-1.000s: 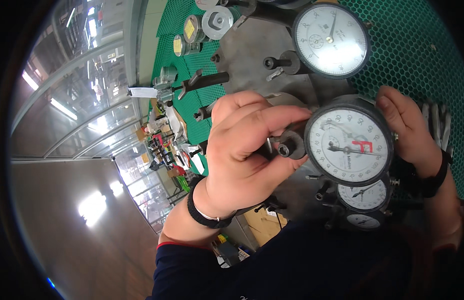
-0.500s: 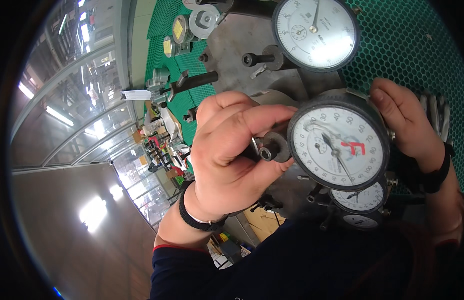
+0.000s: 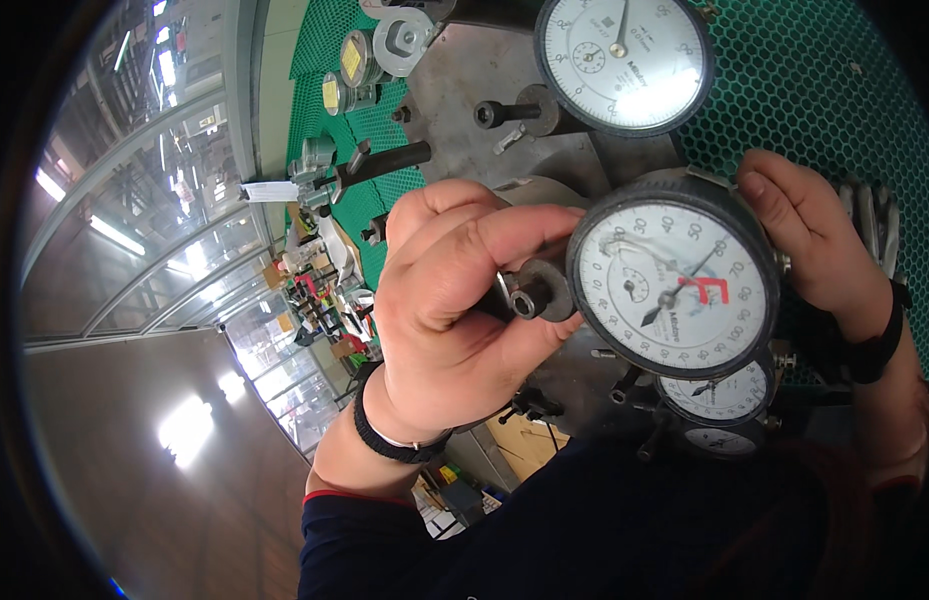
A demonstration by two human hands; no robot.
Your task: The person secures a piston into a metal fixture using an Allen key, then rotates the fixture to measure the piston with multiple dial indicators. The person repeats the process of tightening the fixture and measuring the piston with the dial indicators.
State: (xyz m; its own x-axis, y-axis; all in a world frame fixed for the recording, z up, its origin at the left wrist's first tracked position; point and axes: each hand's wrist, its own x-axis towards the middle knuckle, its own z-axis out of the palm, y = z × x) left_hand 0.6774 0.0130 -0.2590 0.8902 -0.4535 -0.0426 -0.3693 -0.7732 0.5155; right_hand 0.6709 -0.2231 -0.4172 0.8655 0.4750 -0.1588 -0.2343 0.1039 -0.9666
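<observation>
A large round dial gauge [image 3: 639, 235] with a white face, black rim and red mark on its glass sits between my hands. My left hand [image 3: 439, 295] is curled at the gauge's left side, around a dark metal socket-head bolt with a thick collar [image 3: 536, 290]. Its thumb and forefinger reach to the gauge's edge; whatever they grip behind it is hidden. Beyond those fingers part of a rounded metal piece [image 3: 536, 190] shows. My right hand [image 3: 814, 240] is closed at the gauge's upper right rim, thumb against the bent fingers. I cannot see what lies inside it.
Another dial gauge [image 3: 624, 95] stands farther off above a grey metal plate [image 3: 449, 110]. Smaller dials [image 3: 719, 392] sit below the front gauge. Green honeycomb matting [image 3: 834, 110] covers the bench. Round metal parts with yellow labels [image 3: 356, 58] stand at the far left; gloves [image 3: 869, 225] lie at right.
The front gauge's needle has swung, its thin tip from the lower right to the upper right. Both hands keep nearly the same place and grip; the view has shifted slightly.
</observation>
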